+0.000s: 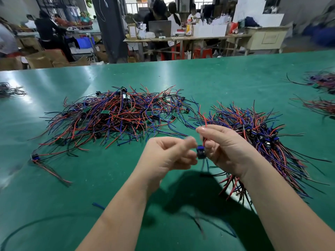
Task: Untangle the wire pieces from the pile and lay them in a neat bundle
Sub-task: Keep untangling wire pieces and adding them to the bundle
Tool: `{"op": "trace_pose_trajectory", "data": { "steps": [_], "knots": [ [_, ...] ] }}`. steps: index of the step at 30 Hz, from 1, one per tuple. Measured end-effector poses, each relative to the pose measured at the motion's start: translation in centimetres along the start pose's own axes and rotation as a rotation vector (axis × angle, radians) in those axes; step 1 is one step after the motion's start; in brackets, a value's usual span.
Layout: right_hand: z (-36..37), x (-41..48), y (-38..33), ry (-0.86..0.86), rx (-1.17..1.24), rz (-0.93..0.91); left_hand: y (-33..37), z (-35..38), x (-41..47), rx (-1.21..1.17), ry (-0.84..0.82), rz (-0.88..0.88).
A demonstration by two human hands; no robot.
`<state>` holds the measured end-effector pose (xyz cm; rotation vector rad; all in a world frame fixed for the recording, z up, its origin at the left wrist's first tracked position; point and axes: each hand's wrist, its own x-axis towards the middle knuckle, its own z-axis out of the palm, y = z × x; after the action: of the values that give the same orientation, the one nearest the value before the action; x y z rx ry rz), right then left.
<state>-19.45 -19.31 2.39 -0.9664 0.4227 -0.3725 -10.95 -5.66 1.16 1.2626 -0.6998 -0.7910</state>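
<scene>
A tangled pile (116, 115) of red, blue and black wire pieces with small black parts lies on the green table, left of centre. A combed bundle (262, 140) of the same wires lies to the right. Above the table, between them, my right hand (224, 147) grips one wire piece (201, 152) by its red and blue leads, and its blue-black connector hangs below my fingers. My left hand (168, 156) is right beside that connector with its fingers curled; motion blur hides whether they touch it.
A single wire piece (45, 163) lies apart at the left, and a blue scrap (98, 205) lies near my left forearm. More wire heaps (320, 82) sit at the table's far right and left edges. People work at benches beyond the table.
</scene>
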Motion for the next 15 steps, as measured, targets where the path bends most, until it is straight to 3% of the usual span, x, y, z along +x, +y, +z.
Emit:
{"op": "trace_pose_trajectory", "data": {
  "steps": [2, 5, 10, 15],
  "knots": [
    [0.0, 0.1, 0.2, -0.005, -0.013, 0.003, -0.4, 0.6, 0.1, 0.12, 0.06, 0.028],
    [-0.2, 0.3, 0.2, -0.013, 0.033, -0.004, -0.6, 0.3, 0.3, 0.056, 0.105, -0.012],
    [-0.1, 0.4, 0.4, -0.02, 0.06, -0.045, -0.6, -0.4, 0.2, 0.004, -0.089, -0.149],
    [-0.2, 0.5, 0.8, -0.027, -0.225, -0.175, -0.5, -0.1, 0.4, -0.121, -0.008, -0.17]
  ]
}}
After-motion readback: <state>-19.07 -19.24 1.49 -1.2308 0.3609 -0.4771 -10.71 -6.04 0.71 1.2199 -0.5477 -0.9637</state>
